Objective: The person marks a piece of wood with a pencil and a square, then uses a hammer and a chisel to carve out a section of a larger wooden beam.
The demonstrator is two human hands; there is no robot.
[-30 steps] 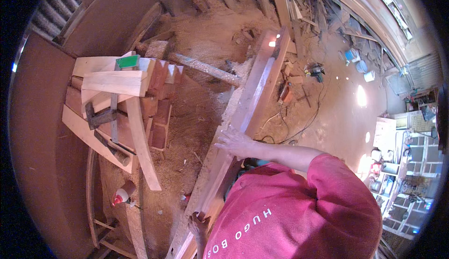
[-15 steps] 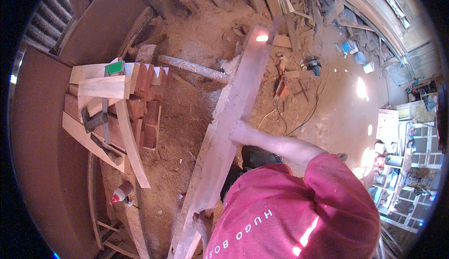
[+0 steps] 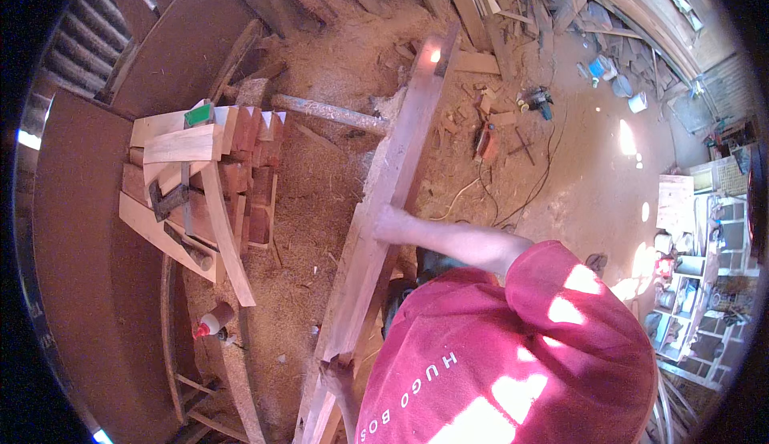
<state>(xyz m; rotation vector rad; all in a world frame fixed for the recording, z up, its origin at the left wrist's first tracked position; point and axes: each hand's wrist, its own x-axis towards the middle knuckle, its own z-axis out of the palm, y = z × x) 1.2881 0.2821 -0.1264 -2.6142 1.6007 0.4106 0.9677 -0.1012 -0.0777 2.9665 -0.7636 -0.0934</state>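
Observation:
A long, heavy wooden beam (image 3: 407, 151) runs diagonally from the near left toward the far middle, a sunlit patch close to its far end. My right hand (image 3: 389, 224) lies across the middle of the beam, fingers bent over it; the fingertips are hard to make out. At the beam's near end my left hand (image 3: 338, 378) is closed round the wood, with its fingers partly hidden. Below that hand a lighter length of wood (image 3: 318, 416) continues toward the lower edge. A rough, dusty pole (image 3: 328, 113) meets the beam from the left.
At left stands a stack of cut boards (image 3: 180, 143) with a green block (image 3: 199, 114) on top. A red-capped bottle (image 3: 214, 320) is nearer. Right of the beam are a power tool (image 3: 535, 103), cords and offcuts on the dusty floor. Buckets (image 3: 637, 102) and shelves (image 3: 681, 284) are farther right.
The beam has tilted, now showing a top and a side face where one broad face showed. My right hand has moved slightly left with it. The whole view has shifted a little.

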